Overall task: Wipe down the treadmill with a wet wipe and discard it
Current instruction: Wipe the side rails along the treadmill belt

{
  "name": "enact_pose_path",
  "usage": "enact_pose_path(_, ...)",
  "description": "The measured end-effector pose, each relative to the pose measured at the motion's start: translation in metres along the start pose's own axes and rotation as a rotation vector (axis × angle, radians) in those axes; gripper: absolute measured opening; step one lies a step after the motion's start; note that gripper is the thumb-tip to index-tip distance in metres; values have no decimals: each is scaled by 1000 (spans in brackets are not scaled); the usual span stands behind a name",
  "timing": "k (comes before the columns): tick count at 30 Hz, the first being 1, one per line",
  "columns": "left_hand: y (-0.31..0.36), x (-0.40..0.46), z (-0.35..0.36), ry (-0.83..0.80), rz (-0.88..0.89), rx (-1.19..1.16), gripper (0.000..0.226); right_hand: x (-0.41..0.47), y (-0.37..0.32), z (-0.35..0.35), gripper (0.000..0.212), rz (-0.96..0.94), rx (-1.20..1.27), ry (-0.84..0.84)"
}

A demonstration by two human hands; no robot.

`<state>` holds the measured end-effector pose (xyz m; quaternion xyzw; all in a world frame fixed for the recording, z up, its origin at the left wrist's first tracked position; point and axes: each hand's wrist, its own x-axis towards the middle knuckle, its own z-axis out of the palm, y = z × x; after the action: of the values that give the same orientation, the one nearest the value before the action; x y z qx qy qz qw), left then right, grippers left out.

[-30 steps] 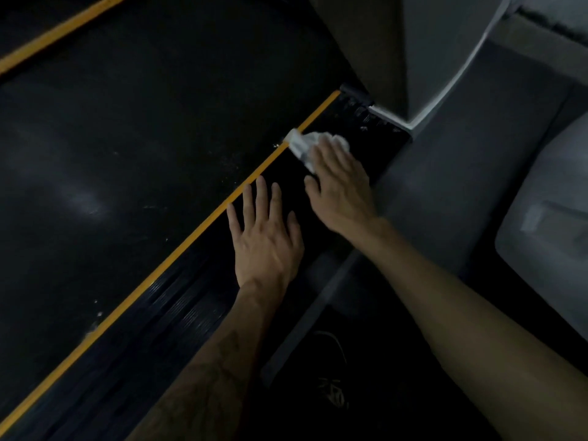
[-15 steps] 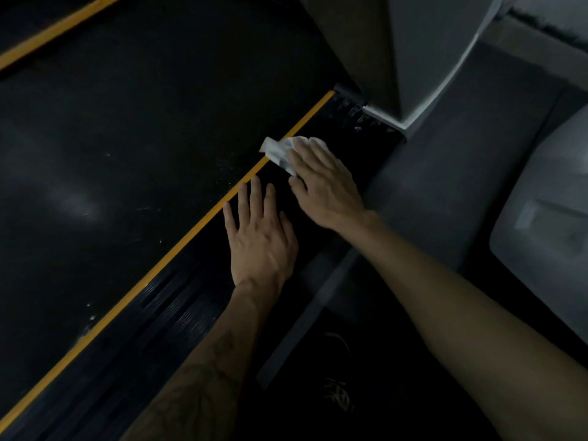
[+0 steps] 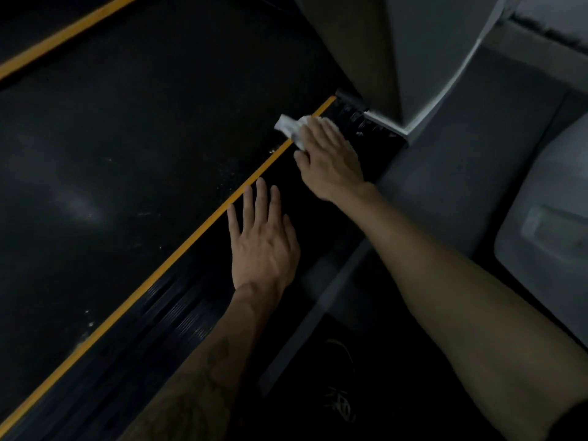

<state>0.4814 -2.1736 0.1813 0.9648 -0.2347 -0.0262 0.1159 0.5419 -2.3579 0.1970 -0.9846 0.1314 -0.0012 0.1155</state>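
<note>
Head view, scene: a person leans over a dark treadmill (image 3: 133, 148) in dim light, both bare forearms reaching forward across its right-hand edge.
Right hand: the right hand (image 3: 331, 160) lies palm down on a crumpled white wet wipe (image 3: 291, 128), fingers flat and straight over it; the wipe is pressed at the far end of the orange stripe (image 3: 197, 230), its loose corner poking out past the fingertips onto the black belt.
Left hand: the left hand (image 3: 262, 246) rests flat on the ribbed black side rail (image 3: 178, 316), fingers straight and slightly spread, holding nothing; its fingertips lie just beside the stripe, near the right hand but apart from it.
Treadmill: a second orange stripe (image 3: 63, 36) runs along the belt's far side; pale specks dot the belt near the wipe; a grey upright column (image 3: 423, 55) rises just beyond the wipe.
Surroundings: grey floor (image 3: 477, 160) lies to the right; what looks like a dark shoe (image 3: 342, 405) shows below the rail, too murky to be sure.
</note>
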Motion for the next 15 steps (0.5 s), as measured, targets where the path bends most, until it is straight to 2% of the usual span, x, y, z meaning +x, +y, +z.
enact_pose_path(3,1,1,-1,7,14,-6,64,10,-2,-3,64,118,47,-5)
enact_pose_path(8,1,2,-3,55,10,-62,61,-28,-17,10,65,-27,16,0)
enact_pose_path(12,3,3,-2,61,-3,-55,54,12,4,-1,64,62,19,14)
enact_pose_path(15,3,5,-1,81,-6,-59,52,2,-4,2,67,102,16,5)
